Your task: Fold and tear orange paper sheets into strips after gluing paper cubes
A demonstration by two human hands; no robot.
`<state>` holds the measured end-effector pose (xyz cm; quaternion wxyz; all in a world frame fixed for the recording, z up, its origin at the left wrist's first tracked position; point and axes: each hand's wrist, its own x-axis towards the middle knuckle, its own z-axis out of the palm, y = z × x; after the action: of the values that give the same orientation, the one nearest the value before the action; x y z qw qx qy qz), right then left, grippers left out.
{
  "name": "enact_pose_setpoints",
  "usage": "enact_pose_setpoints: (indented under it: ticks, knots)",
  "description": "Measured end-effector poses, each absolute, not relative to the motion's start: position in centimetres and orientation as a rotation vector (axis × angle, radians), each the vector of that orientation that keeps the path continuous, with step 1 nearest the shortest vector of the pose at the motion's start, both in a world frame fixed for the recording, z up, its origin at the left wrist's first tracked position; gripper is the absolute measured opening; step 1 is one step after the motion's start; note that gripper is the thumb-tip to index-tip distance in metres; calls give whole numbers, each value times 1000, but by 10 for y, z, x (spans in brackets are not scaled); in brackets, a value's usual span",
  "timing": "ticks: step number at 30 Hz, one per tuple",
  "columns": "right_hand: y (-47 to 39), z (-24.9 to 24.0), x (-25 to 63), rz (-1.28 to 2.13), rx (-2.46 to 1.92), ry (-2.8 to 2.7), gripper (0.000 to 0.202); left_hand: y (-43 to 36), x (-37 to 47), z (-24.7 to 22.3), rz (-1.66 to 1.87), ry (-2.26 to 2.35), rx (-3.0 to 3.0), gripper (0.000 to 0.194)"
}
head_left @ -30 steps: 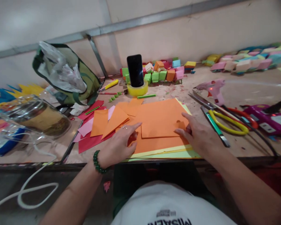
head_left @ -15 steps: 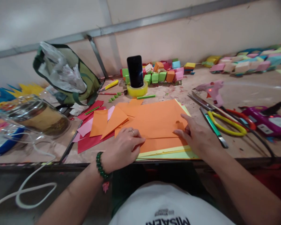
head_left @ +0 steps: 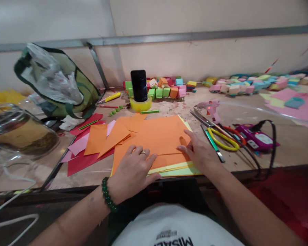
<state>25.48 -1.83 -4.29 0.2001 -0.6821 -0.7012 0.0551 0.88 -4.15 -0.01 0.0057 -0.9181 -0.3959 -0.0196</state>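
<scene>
In front of me lies a wide orange paper sheet (head_left: 159, 135), with a fold or edge line running across its lower part. Yellow and pale green paper (head_left: 181, 170) shows from under its near edge. My left hand (head_left: 135, 167) rests flat on the sheet's near left part, fingers spread and thumb out along the near edge. On the right edge sits my right hand (head_left: 199, 148), its thumb and index finger apart and touching the paper; its other fingers are partly hidden. Smaller orange pieces (head_left: 96, 138) lie left of the sheet, over red paper (head_left: 79, 165) and pink paper (head_left: 78, 145).
Scissors (head_left: 223, 138), a green cutter (head_left: 213, 143) and a pink glue gun (head_left: 210, 109) lie at right, near a purple power strip (head_left: 256, 136). A phone (head_left: 139, 85) leans upright at a tape roll (head_left: 141, 104). A jar (head_left: 23, 131) and green bag (head_left: 86, 90) stand left.
The view has turned to the right, so things sit further left. My left hand has opened out, its thumb now spread toward the near edge. My right hand stays at the sheet's right edge.
</scene>
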Motion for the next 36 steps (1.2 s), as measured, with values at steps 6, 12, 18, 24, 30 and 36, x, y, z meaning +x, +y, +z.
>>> enact_pose_setpoints:
  ticks: [6,12,18,24,30,36]
  knots:
    - [-18,-43,256,150,-1946,-1969,55,-38,16,-5,-189,-1240,-3024,68]
    - [-26,-28,245,-254,-1716,-2168,32,-39,22,-16,-330,-1249,-2971,81]
    - [-31,-18,217,-77,-1080,-2692,23,-43,26,-15,-260,-1286,-2940,69]
    - [-30,-24,250,17,-1008,-2678,29,-44,25,-14,-227,-1324,-2947,74]
    - [-41,-34,289,25,-1170,-2518,29,-52,23,-12,-231,-1387,-2935,73]
    - [-45,-32,292,24,-1216,-2477,33,-62,14,-17,-275,-1519,-2891,68]
